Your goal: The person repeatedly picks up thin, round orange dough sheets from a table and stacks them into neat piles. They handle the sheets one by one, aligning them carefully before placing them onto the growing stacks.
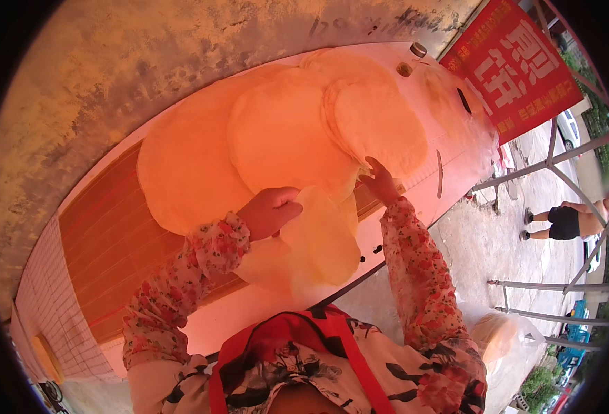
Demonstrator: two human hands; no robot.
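Note:
My left hand (271,210) is closed, thumb against fingers, on the edge of a thin, pale, see-through round dough sheet (325,241). That sheet hangs in folds over the table's near edge. My right hand (382,183) has its thumb and forefinger apart beside the near edge of a small stack of round dough sheets (379,124); the sheet's upper corner reaches close to these fingers, and whether they touch it I cannot make out. More large round sheets (284,138) lie overlapping to the left, partly over a brown slatted board (132,241).
The pinkish table (415,200) runs along a stained wall (146,41). A small jar (418,50), a dark strip (464,101) and a thin stick (440,174) lie right. Beyond are a red banner (525,76), metal bars (553,286), a person (570,221) and a plastic bag (501,334).

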